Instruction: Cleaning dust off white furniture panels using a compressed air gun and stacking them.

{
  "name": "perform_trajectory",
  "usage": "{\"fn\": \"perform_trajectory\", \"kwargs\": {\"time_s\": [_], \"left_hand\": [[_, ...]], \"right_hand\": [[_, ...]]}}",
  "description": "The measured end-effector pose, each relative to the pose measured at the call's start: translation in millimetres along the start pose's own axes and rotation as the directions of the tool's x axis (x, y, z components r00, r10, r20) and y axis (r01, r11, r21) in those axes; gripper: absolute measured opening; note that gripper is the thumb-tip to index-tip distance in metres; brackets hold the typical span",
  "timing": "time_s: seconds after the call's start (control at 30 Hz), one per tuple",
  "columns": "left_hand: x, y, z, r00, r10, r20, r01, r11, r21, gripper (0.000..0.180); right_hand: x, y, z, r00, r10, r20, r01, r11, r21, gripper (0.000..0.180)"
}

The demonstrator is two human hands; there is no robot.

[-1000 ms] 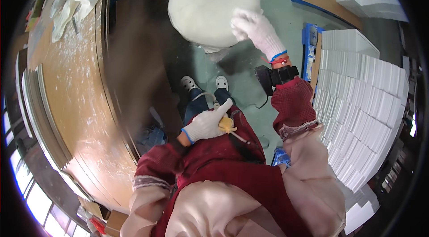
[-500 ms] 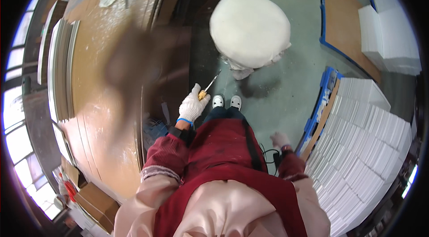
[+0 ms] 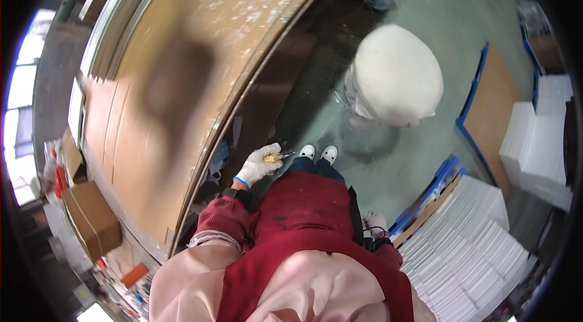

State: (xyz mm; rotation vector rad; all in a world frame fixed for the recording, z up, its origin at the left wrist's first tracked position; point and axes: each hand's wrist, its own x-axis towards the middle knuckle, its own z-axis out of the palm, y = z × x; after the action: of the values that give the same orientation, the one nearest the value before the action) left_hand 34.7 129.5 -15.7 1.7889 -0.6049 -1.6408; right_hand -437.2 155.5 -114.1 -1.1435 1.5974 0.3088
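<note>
White knit-gloved left hand [image 3: 257,166]: fingers wrapped round slim yellow-handled tool [image 3: 273,157], best carried tip outward, clear of dark-red cloth apron [image 3: 300,200]. White-gloved right hand [image 3: 375,221]: grip cannot be told.

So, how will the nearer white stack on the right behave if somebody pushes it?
The nearer white stack is probably heavy as a whole, since it holds many layers. The layers may slide against each other, because their edges show separate lines and no strap is visible.
</note>
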Motion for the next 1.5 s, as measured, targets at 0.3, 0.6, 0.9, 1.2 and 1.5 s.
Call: {"fn": "perform_trajectory", "kwargs": {"time_s": [0.3, 0.6, 0.9, 1.2, 1.5], "left_hand": [[-147, 161, -22, 0.858, 0.414, -0.305, -0.501, 0.804, -0.32, 0.049], [-163, 181, -114, 0.368, 0.732, -0.573, -0.925, 0.349, -0.149, 0.062], [-117, 215, -162, 0.358, 0.651, -0.669, -0.858, -0.053, -0.51, 0.083], [-113, 125, -170, 0.71, 0.202, -0.675, -0.692, 0.375, -0.617, 0.02], [-96, 66, -120, 0.583, 0.378, -0.719, -0.562, 0.827, -0.021, 0.022]], "right_hand": [[11, -154, -68, 0.994, -0.108, 0.0, 0.102, 0.942, 0.319, 0.015], [-9, -226, -41, 0.934, -0.356, 0.023, 0.336, 0.9, 0.278, 0.052], [-103, -420, 9, 0.174, -0.594, 0.786, 0.442, 0.76, 0.476, 0.044], [-130, -539, 102, 0.379, -0.677, 0.631, 0.67, 0.671, 0.317, 0.021], [-69, -548, 179, 0.064, -0.9, 0.432, 0.997, 0.072, 0.002, 0.043]]}}
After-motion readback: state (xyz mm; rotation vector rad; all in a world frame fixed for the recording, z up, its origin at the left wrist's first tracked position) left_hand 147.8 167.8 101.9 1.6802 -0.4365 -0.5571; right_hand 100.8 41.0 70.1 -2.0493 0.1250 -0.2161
